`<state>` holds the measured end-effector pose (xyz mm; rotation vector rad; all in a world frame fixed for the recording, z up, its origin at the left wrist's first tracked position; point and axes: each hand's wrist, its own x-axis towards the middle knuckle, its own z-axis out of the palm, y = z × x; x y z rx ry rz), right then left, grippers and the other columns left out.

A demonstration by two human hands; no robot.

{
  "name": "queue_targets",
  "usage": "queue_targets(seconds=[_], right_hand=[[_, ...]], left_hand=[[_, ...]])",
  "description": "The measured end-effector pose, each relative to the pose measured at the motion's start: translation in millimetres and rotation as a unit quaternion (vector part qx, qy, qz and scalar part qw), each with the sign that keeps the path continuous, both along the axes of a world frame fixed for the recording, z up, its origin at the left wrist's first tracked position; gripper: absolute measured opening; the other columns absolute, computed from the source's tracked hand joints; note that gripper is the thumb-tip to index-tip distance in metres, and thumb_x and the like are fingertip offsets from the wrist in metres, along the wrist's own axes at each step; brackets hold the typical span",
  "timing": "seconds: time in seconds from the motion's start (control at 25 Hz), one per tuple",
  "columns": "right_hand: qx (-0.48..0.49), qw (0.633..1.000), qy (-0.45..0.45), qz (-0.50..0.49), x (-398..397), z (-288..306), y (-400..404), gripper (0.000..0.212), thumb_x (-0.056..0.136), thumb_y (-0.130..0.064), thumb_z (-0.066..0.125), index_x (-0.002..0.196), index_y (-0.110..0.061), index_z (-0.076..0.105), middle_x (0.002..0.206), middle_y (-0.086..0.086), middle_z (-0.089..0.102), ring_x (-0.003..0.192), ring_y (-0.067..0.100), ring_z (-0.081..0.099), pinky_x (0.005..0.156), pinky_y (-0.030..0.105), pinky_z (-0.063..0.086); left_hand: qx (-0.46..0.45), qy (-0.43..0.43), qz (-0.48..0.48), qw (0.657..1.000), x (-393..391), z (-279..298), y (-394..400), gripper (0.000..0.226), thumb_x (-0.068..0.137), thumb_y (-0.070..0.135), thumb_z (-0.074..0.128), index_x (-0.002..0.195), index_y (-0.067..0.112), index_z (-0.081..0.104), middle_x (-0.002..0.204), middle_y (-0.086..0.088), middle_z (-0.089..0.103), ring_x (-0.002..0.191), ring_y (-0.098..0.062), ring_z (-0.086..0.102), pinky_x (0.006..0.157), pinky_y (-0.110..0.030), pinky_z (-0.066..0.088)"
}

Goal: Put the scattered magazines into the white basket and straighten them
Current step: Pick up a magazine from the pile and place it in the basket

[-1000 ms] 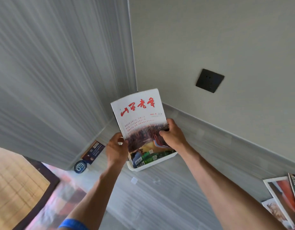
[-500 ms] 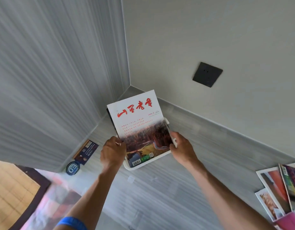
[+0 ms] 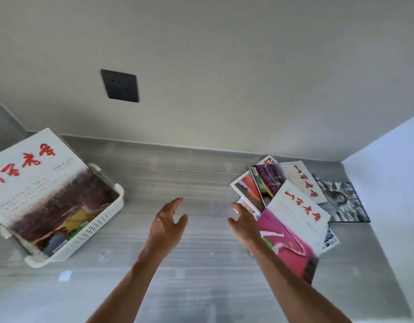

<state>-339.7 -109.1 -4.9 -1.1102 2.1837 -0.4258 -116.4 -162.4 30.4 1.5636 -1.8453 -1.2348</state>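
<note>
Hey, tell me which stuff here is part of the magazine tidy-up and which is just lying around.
Part of the job:
white basket
magazine standing in the basket
scattered magazines on the floor
left hand and right hand, both empty

Just there:
black wall socket
small white scrap on the floor

We see the basket [image 3: 89, 229] on the floor [image 3: 189, 264] to the left, with a magazine [image 3: 38, 183] standing in it. The pile [image 3: 294, 206] of magazines lies on the floor to the right, near the wall [image 3: 224, 66]. Our left hand [image 3: 165, 226] and right hand [image 3: 244, 223] are between the basket and the pile. A socket [image 3: 120, 86] sits on the wall behind.
</note>
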Motion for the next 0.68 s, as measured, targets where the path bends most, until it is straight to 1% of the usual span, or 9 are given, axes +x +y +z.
queue_targets(seconds=[0.08, 0.12, 0.16, 0.24, 0.32, 0.4, 0.48, 0.6, 0.68], right_hand=[[0.015, 0.999, 0.041, -0.020, -37.8, -13.9, 24.8, 0.054, 0.082, -0.010, 0.059, 0.135, -0.013, 0.047, 0.143, 0.010, 0.052, 0.129, 0.028, 0.050, 0.107, 0.039, 0.042], [0.038, 0.996, 0.079, -0.023, -52.8, -22.8, 37.5, 0.060, 0.083, -0.015, 0.061, 0.139, -0.012, 0.040, 0.148, 0.012, 0.045, 0.133, 0.029, 0.045, 0.109, 0.043, 0.040], [0.079, 0.990, 0.116, -0.022, -65.1, -32.1, 49.4, 0.070, 0.085, -0.024, 0.063, 0.145, -0.011, 0.030, 0.155, 0.013, 0.032, 0.140, 0.031, 0.035, 0.114, 0.047, 0.034], [0.157, 0.977, 0.142, -0.005, -80.6, -51.2, 70.2, 0.091, 0.087, -0.046, 0.061, 0.153, -0.011, 0.008, 0.164, 0.011, 0.006, 0.149, 0.032, 0.011, 0.118, 0.051, 0.020], [0.180, 0.972, 0.145, 0.036, -82.5, -62.7, 82.9, 0.105, 0.083, -0.060, 0.058, 0.154, -0.012, -0.002, 0.165, 0.009, -0.006, 0.151, 0.031, 0.000, 0.119, 0.052, 0.013], [0.168, 0.968, 0.148, 0.116, -63.9, -68.1, 85.6, 0.105, 0.082, -0.068, 0.052, 0.155, -0.015, -0.002, 0.165, 0.008, -0.008, 0.150, 0.035, -0.004, 0.120, 0.051, 0.008], [0.140, 0.961, 0.121, 0.206, -20.6, -72.9, 85.9, 0.097, 0.083, -0.069, 0.048, 0.155, -0.020, 0.005, 0.165, 0.004, -0.006, 0.149, 0.038, -0.006, 0.119, 0.052, 0.002], [0.116, 0.947, 0.049, 0.295, 54.2, -76.2, 85.4, 0.085, 0.083, -0.062, 0.048, 0.152, -0.023, 0.016, 0.165, -0.003, 0.000, 0.150, 0.036, -0.003, 0.120, 0.054, 0.009], [0.116, 0.938, 0.044, 0.325, 77.3, -74.6, 86.0, 0.081, 0.083, -0.058, 0.047, 0.151, -0.024, 0.020, 0.164, -0.007, 0.003, 0.150, 0.033, -0.001, 0.120, 0.052, 0.013]], left_hand=[[0.013, -0.001, -0.029, 0.999, -32.3, -6.1, 12.2, 0.048, 0.090, 0.017, 0.063, 0.137, 0.019, 0.052, 0.136, -0.001, 0.058, 0.119, -0.018, 0.058, 0.096, -0.026, 0.043], [0.022, -0.006, -0.039, 0.999, -44.3, -11.0, 18.5, 0.048, 0.090, 0.017, 0.063, 0.137, 0.020, 0.053, 0.136, 0.000, 0.058, 0.119, -0.017, 0.057, 0.097, -0.027, 0.044], [0.031, -0.012, -0.046, 0.998, -54.0, -16.5, 24.7, 0.048, 0.090, 0.018, 0.063, 0.137, 0.020, 0.053, 0.136, 0.001, 0.058, 0.119, -0.016, 0.057, 0.097, -0.027, 0.044], [0.041, -0.027, -0.054, 0.997, -66.5, -27.3, 34.4, 0.047, 0.090, 0.017, 0.062, 0.136, 0.021, 0.054, 0.136, 0.002, 0.059, 0.120, -0.015, 0.057, 0.097, -0.026, 0.043], [0.049, -0.043, -0.062, 0.996, -71.2, -37.4, 40.1, 0.046, 0.089, 0.017, 0.062, 0.135, 0.021, 0.055, 0.134, 0.001, 0.060, 0.120, -0.015, 0.057, 0.097, -0.026, 0.043], [0.061, -0.062, -0.062, 0.994, -73.4, -45.4, 40.9, 0.045, 0.088, 0.018, 0.061, 0.133, 0.023, 0.056, 0.133, 0.000, 0.061, 0.118, -0.015, 0.058, 0.095, -0.026, 0.044], [0.085, -0.084, -0.062, 0.991, -71.5, -52.4, 40.6, 0.045, 0.088, 0.023, 0.060, 0.133, 0.026, 0.055, 0.133, -0.001, 0.061, 0.118, -0.016, 0.058, 0.094, -0.027, 0.045], [0.130, -0.177, -0.044, 0.975, -56.3, -61.9, 40.9, 0.050, 0.086, 0.036, 0.057, 0.135, 0.029, 0.050, 0.137, -0.002, 0.058, 0.123, -0.023, 0.054, 0.098, -0.036, 0.045], [0.172, -0.226, -0.010, 0.959, -37.8, -67.0, 45.0, 0.053, 0.083, 0.045, 0.058, 0.132, 0.026, 0.050, 0.136, -0.003, 0.057, 0.122, -0.028, 0.054, 0.097, -0.039, 0.045]])
